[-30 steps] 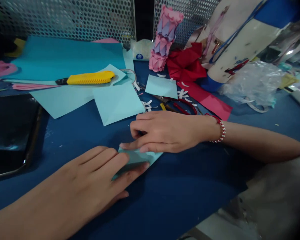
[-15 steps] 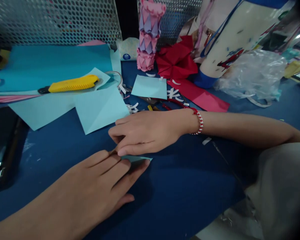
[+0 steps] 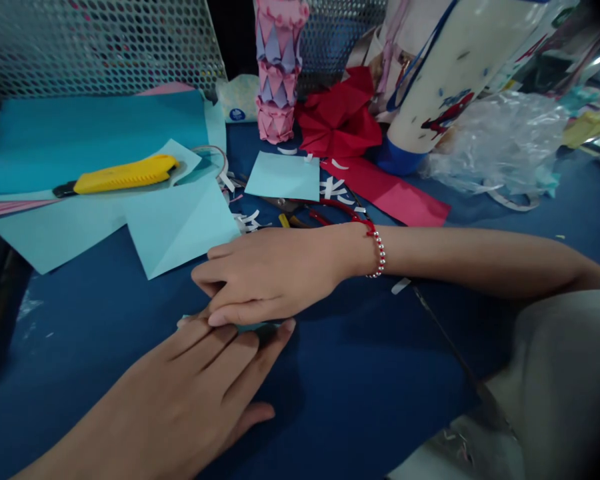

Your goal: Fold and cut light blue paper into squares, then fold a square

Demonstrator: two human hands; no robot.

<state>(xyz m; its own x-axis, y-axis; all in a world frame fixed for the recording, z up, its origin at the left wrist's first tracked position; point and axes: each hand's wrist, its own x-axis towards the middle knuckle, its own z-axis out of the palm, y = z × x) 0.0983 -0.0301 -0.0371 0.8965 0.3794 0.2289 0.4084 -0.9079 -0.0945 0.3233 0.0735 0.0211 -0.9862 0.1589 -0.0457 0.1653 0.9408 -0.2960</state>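
A small folded piece of light blue paper (image 3: pixel 256 327) lies on the blue tabletop, mostly covered by both hands. Only a thin strip and a small corner of it show. My left hand (image 3: pixel 195 380) rests palm down over the paper, its index finger stretched along the right end and its thumb apart on the table. My right hand (image 3: pixel 265 273) reaches across from the right, a beaded bracelet on its wrist. Its fingers are curled, with thumb and index finger pressed together at the paper's upper edge, touching the left fingers.
A yellow box cutter (image 3: pixel 125 175) lies on light blue sheets (image 3: pixel 185 227) at the left. Behind my right hand are a light blue square (image 3: pixel 285 175), red-handled scissors (image 3: pixel 337 205) and white scraps. Further back stand a pink-purple paper tower (image 3: pixel 277 73), red paper flower (image 3: pixel 340 120) and bottle (image 3: pixel 445 80).
The view has shifted a little, so things at the back appear further left. My right hand has slid slightly left and down over the paper, and less of the paper shows.
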